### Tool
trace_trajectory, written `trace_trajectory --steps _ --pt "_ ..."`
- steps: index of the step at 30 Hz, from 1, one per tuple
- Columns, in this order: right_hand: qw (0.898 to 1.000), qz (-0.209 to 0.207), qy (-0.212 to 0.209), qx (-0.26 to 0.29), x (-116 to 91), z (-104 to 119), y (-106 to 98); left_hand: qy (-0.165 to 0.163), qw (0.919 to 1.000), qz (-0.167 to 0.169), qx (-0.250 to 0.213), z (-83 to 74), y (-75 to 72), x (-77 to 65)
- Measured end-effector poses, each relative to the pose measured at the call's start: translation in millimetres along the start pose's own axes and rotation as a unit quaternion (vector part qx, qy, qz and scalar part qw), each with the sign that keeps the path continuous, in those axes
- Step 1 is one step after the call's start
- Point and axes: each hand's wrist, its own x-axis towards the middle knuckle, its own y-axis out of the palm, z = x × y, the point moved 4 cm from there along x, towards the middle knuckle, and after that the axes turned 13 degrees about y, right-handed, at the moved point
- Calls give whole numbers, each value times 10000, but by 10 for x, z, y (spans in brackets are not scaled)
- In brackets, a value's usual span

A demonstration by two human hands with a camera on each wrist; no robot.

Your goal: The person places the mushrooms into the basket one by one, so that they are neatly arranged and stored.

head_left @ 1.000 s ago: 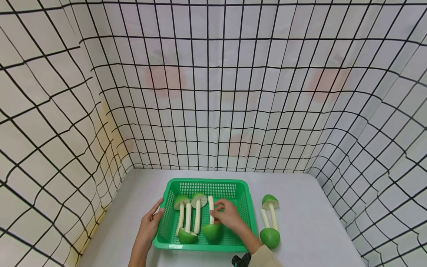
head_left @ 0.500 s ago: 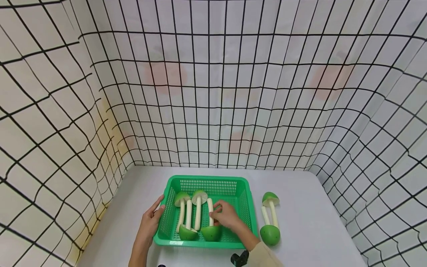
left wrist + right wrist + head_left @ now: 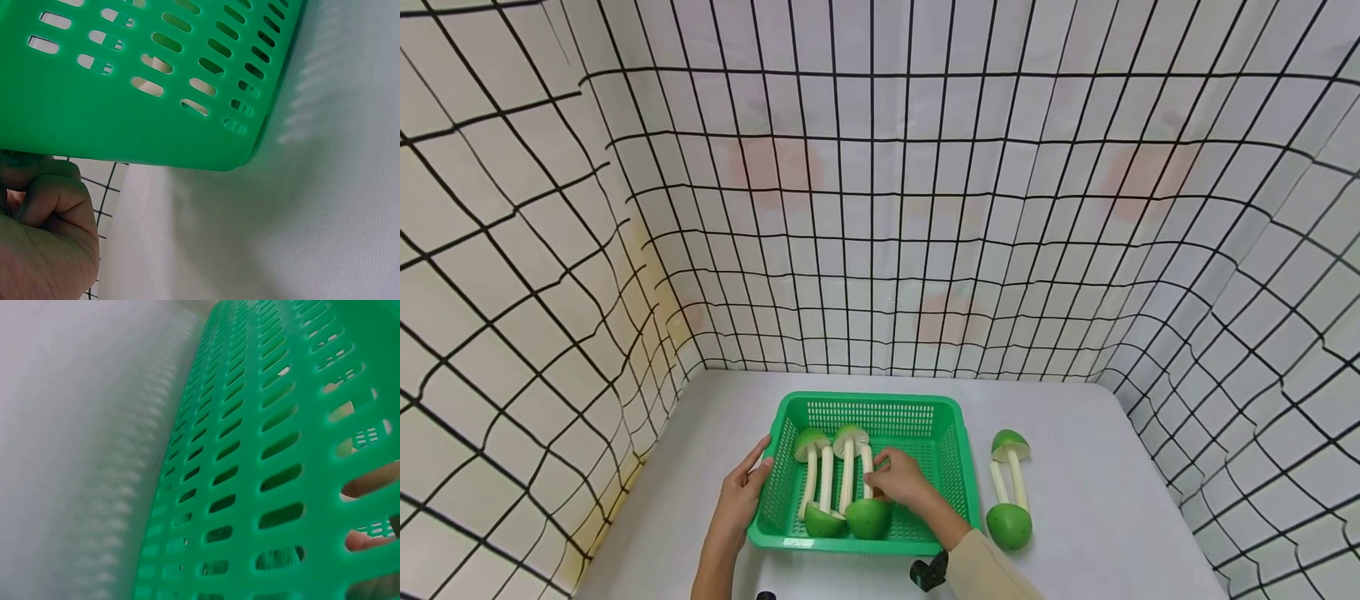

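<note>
A green plastic basket (image 3: pixel 842 544) with slotted walls stands on the table. My left hand (image 3: pixel 737 497) grips its left rim; in the left wrist view the fingers of that hand (image 3: pixel 53 231) are bent up against the rim. Inside, my right hand (image 3: pixel 902 481) pinches the pale stem of a toy mushroom, whose green cap (image 3: pixel 868 520) faces the near wall. Left of it several mushrooms lie side by side with caps at alternating ends, among them one with its cap near me (image 3: pixel 823 522) and one with its cap (image 3: pixel 851 438) at the far side.
Two more mushrooms lie on the table right of the basket, one cap (image 3: pixel 1009 527) near and one cap (image 3: pixel 1011 444) far. White cloth walls with a black grid (image 3: pixel 895 250) enclose the table at the back and sides.
My right hand has shifted the held mushroom leftward, up against the row of the others. My left hand stays at the basket's left rim.
</note>
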Motion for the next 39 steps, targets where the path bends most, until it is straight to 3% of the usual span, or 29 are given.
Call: trace_trajectory --steps 11,30,39 --pt "9983 -379 124 -415 13 -3 -15 -3 10000 -44 71 20 8 0" --pt "9966 -403 -16 -715 -67 -55 -94 -43 10000 -5 64 42 -12 -13" --pt "9982 -261 -55 -534 13 -73 -64 -34 10000 -24 57 46 4 2"
